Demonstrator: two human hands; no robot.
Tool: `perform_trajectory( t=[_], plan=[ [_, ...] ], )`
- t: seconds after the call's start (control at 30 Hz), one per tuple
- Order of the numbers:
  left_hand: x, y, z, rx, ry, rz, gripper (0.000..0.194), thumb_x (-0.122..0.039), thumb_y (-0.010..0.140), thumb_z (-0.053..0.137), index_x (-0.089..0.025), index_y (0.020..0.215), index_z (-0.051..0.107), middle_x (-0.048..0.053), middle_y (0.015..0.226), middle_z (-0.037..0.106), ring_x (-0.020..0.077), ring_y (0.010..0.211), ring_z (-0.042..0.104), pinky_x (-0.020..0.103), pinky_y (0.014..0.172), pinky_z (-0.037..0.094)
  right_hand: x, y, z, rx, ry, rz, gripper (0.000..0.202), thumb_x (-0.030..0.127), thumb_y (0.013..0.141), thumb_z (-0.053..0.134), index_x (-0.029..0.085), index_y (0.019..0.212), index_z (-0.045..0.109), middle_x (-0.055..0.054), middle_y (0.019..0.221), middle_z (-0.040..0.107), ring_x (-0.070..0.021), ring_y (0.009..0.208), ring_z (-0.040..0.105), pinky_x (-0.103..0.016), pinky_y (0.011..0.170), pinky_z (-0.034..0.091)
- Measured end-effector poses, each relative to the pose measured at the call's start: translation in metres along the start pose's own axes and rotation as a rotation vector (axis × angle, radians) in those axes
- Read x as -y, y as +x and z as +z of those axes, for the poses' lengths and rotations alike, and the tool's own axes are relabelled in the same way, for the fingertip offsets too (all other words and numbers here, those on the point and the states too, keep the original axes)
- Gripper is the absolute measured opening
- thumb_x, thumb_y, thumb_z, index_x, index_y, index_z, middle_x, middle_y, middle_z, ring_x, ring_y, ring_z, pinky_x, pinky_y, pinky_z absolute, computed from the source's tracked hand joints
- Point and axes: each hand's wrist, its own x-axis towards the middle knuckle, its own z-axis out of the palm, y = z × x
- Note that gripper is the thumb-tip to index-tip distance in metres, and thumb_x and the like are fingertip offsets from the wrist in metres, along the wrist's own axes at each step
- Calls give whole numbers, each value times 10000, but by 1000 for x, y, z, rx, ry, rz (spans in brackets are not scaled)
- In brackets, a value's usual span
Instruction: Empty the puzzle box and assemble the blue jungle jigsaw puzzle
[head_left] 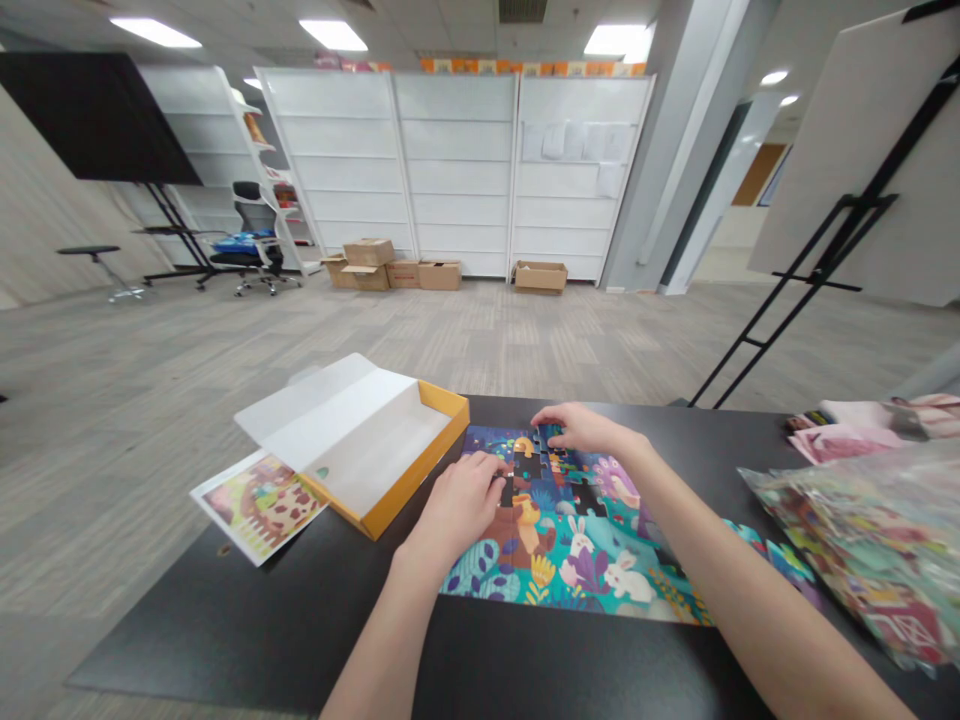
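Note:
A colourful jigsaw puzzle [555, 560] with rabbits, a fox-like animal and plants lies on the black table [247, 620], largely joined. Dark gaps show in its upper left, by my left fingers and right of the middle. My left hand [466, 492] rests on the puzzle's left side, fingers slightly bent and lying on the pieces, with nothing visibly held. At the far edge, my right hand [581, 428] has its fingertips closed on a dark blue puzzle piece [551, 433]. Part of the puzzle's right side is hidden under my right forearm.
An open yellow box [420, 470] with a white inside stands left of the puzzle, partly over a picture card [259, 505]. Loose pieces [780, 555] lie right of my forearm. A clear plastic bag of pieces [877, 530] and pink cloth [847, 440] are at the right.

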Motion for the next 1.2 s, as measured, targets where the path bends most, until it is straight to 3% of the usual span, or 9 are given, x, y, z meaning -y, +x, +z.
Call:
perform_trajectory(
  t=[0.27, 0.57, 0.8, 0.93, 1.2],
  plan=[
    [-4, 2, 3, 39, 69, 53, 195, -197, 954, 492, -216, 1059, 654, 87, 1085, 690, 251, 1047, 619, 379, 904, 485, 1, 0, -3, 25, -132, -40, 422, 143, 675, 733, 231, 1085, 777, -79, 1144, 743, -289, 1061, 673, -388, 964, 507],
    [-8, 3, 5, 70, 142, 78, 181, -208, 949, 510, -218, 1060, 652, 75, 1132, 667, 269, 1079, 584, 397, 896, 470, 2, -1, -1, 15, -115, -10, 454, 148, 674, 740, 185, 1126, 746, -97, 1092, 742, -253, 949, 688, -350, 866, 536],
    [-10, 2, 5, 84, 115, 76, 196, -203, 941, 513, -231, 1065, 662, 67, 1159, 665, 259, 1119, 569, 391, 925, 454, 1, -2, -2, 6, -128, -22, 211, 220, 717, 740, 205, 923, 779, -62, 929, 752, -218, 817, 671, -310, 746, 515],
    [-11, 3, 4, 105, 124, 70, 209, -206, 948, 504, -231, 1078, 666, 65, 1163, 657, 260, 1129, 562, 392, 925, 454, 4, -1, 0, 53, -187, 21, 205, 191, 708, 731, 217, 904, 785, -31, 811, 738, -182, 703, 644, -264, 635, 469],
    [-10, 1, 3, 114, 158, 66, 209, -238, 962, 506, -233, 1110, 654, 51, 1187, 650, 248, 1144, 552, 384, 949, 445, 19, -1, -4, 141, -369, 5, 278, 164, 778, 657, 212, 1018, 790, -57, 989, 768, -201, 882, 684, -247, 767, 481]
  ],
)
